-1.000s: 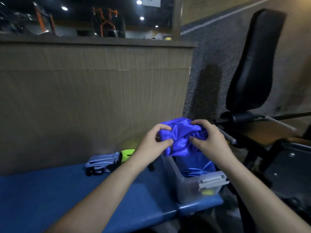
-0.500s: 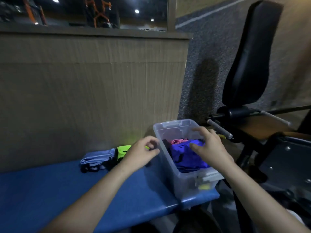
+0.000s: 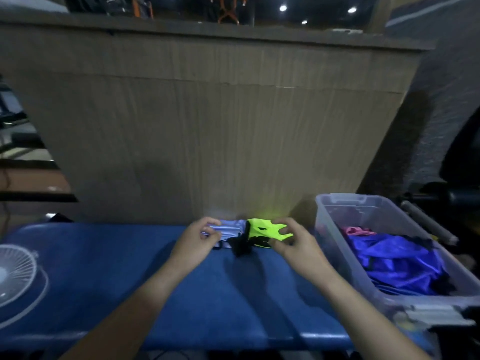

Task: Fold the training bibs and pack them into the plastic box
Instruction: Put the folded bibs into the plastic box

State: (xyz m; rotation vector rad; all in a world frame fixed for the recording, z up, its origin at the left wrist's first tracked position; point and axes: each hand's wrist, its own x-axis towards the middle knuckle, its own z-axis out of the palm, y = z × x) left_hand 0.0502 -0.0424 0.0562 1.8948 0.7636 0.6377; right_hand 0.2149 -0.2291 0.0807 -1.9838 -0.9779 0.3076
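- Our left hand (image 3: 200,237) pinched the pale lilac bib (image 3: 231,228); our right hand (image 3: 291,242) closed on the neon yellow bib (image 3: 262,229), fingers curled narrow on cloth.
- Both bibs lay bunched and touching at twelve o'clock on the blue bench (image 3: 130,268), against the wall.
- The plastic box (image 3: 335,229) sat at three o'clock, a blue bib (image 3: 394,263) already inside.
- We judged the fabric light, limp and slippery, best gripped at a hem or shoulder strap.
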